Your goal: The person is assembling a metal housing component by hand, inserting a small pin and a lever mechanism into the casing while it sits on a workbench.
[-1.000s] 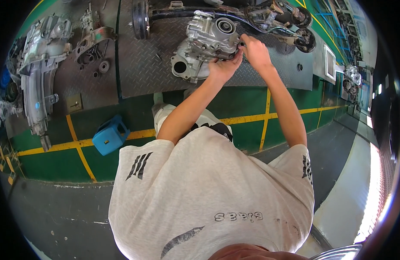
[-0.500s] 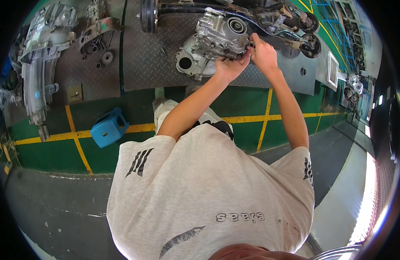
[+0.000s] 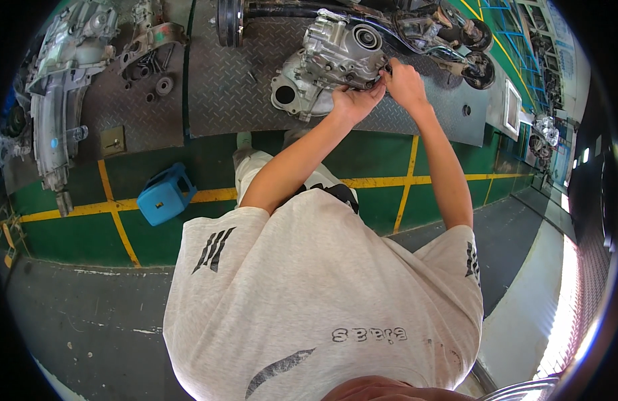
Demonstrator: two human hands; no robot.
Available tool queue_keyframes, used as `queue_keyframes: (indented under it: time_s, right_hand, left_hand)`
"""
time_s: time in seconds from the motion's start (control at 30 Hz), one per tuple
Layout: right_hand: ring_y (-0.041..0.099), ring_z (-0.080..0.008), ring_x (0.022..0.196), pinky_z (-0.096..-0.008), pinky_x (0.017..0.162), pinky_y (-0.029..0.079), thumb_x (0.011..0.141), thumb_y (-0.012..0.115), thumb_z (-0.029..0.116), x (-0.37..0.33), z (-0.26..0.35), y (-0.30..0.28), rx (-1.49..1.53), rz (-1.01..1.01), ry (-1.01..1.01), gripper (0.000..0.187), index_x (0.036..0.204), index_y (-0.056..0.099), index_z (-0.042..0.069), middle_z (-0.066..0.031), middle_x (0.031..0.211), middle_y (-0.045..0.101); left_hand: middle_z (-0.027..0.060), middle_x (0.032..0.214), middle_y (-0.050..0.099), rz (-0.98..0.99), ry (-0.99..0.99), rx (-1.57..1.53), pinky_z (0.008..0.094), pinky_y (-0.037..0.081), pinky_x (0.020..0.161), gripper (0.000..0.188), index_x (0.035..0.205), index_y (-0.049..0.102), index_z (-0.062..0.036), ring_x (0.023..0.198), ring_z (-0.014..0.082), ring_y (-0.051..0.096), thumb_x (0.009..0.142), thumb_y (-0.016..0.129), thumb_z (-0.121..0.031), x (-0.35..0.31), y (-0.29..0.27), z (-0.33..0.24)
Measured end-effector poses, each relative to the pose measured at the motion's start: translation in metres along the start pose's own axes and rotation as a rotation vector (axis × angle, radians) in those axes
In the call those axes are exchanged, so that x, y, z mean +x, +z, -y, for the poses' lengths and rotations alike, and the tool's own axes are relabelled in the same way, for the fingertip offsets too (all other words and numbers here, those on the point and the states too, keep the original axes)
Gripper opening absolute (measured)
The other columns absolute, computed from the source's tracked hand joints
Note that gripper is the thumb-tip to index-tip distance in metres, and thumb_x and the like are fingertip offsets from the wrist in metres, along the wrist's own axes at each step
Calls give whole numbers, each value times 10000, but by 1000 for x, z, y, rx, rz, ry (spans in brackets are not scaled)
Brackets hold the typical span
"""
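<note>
A silver metal gearbox [image 3: 332, 52] with a round bearing opening on its upper face sits on the steel-topped bench, in front of me. Its flanged lower part [image 3: 297, 100] has a dark round hole. My left hand [image 3: 358, 103] rests against the near right edge of the casing, palm turned up, its fingers stretched toward the right hand. At the casing's right side, my right hand [image 3: 405, 85] has thumb and finger pinched together; what they hold, if anything, is hidden. The fingertips of both hands almost meet there.
Behind the gearbox lies a long black axle assembly [image 3: 289, 12]. A larger gearbox [image 3: 55, 110] stands far left, beside a housing bracket [image 3: 152, 41] and loose gears and bolts [image 3: 164, 85]. A blue plastic stool [image 3: 163, 198] stands on the green floor. Past the bench's right end is a white frame [image 3: 511, 109].
The right hand has shifted very slightly down, its pinch still at the casing's side. The left hand and the gearbox stay practically as they were; the whole view has drifted a little.
</note>
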State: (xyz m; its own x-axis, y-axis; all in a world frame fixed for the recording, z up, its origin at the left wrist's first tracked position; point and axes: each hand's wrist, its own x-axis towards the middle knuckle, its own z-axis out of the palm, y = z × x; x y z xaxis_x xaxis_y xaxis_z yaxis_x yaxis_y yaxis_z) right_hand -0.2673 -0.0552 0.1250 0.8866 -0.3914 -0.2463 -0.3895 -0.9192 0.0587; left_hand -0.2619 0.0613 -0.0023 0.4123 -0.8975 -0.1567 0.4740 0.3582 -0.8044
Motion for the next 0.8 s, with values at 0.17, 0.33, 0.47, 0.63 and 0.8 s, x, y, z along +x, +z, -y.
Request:
queue_keyframes:
  time_s: [0.17,0.33,0.47,0.63,0.8]
  right_hand:
    - [697,-467,955,-535,828,568,932,695,397,5,2,-22,-44,99,66,359,990,727,44,-239,943,732]
    - [709,-439,939,-516,825,571,899,710,498,10,-5,-15,70,26,20,438,957,764,67,-231,952,740]
    - [708,-440,946,-522,826,567,903,713,481,10,3,-20,-24,103,69,433,929,755,51,-230,953,739]
    - [705,-453,937,-529,795,575,948,666,428,3,2,-14,-26,-41,-103,401,922,737,34,-234,900,730]
    - [706,-451,926,-527,777,578,942,677,424,4,3,-10,-84,-18,-48,385,999,710,44,-239,920,727]
  left_hand:
    - [268,1457,487,-83,44,60,545,408,1141,675,1478,424,39,1331,410,511,1014,246,-419,1,2,1]
    - [267,1464,481,-99,73,85,538,412,1141,670,1476,419,43,1338,410,506,1010,255,-410,0,3,5]
    - [268,1453,485,-107,89,97,538,418,1135,670,1476,414,48,1336,413,505,1008,258,-405,1,1,4]
    - [271,1437,487,-172,111,110,551,431,1119,675,1463,423,45,1334,418,498,1003,265,-423,2,0,3]
    - [273,1438,484,-107,97,44,556,435,1114,669,1448,444,43,1330,412,500,995,281,-421,3,1,6]
